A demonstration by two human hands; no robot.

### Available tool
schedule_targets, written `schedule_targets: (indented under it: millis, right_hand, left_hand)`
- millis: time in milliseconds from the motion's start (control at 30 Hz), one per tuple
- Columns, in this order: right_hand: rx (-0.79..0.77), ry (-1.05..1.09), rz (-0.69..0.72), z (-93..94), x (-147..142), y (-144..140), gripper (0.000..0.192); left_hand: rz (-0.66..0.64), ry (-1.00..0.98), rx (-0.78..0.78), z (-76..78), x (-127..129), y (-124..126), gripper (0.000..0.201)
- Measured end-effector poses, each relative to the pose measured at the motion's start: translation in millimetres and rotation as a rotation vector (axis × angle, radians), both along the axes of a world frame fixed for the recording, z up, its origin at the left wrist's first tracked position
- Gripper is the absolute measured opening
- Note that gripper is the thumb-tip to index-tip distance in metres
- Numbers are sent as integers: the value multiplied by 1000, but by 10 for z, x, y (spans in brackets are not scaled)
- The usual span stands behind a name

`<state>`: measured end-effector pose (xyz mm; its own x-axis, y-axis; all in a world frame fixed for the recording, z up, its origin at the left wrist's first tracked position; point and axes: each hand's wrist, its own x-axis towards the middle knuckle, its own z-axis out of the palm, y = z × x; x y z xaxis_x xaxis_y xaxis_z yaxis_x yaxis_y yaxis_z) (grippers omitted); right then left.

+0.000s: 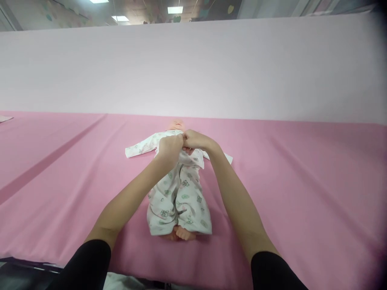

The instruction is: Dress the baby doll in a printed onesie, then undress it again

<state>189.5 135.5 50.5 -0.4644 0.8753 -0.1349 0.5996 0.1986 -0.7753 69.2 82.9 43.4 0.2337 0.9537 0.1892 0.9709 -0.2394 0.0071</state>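
Observation:
A baby doll [185, 233] lies on its back on the pink cover, its feet toward me. It wears a white printed shirt [142, 146] with the sleeves spread out to both sides, and matching trousers [187, 197]. Over the doll's chest, my left hand [171, 148] and my right hand [197, 140] meet with fingers pinched together on the front of the shirt. The exact bit of cloth or fastening between the fingertips is hidden. Part of the doll's head shows beyond my hands.
The pink cover [287, 193] has several creases and ends at a front edge near me. A white wall or panel [193, 72] rises behind it. At the far left edge lies a pale flat item [5, 119]. Something dark [27, 276] stands below the front edge at left.

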Motion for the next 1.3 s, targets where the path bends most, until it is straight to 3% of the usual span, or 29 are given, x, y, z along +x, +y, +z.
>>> schedule_targets:
  millis: [133,233,300,400,500,700,800,933,1167,1300]
  right_hand:
    - [24,-18,-28,-55,-59,-51,18]
    - [107,-66,-64,-155,-58,-91,22]
    - [149,-33,-67,-219,-26,-144,16]
    - [239,-9,-120,-290,32,-271,6]
    - [351,-35,-233,-347,57,-406,8]
    - [401,39,-393,-490,13,-576,10]
    - [469,86,-437,-600,-16,-648,11]
    - [696,52,-446,-803,-52,-772,11]
    - [826,111,-463,-1079,-131,-961,13]
    - [859,139,-494,-1119,-139,-995,12]
  left_hand:
    - [-98,119,169,-30,-82,-23,26]
    - [-234,62,344,-140,-165,-24,26]
    - [-250,-16,388,-237,-250,-39,25]
    - [-220,-120,395,-393,-409,-81,18]
    - [-201,-193,356,-521,-545,-109,24]
    - [-93,-272,327,-584,-606,-130,16]
    - [-152,-278,324,-612,-586,-223,21]
    - [-234,-323,389,-700,-586,-388,34]
    - [45,-569,435,-833,-770,-347,29]
    - [77,-691,426,-933,-853,-264,27]
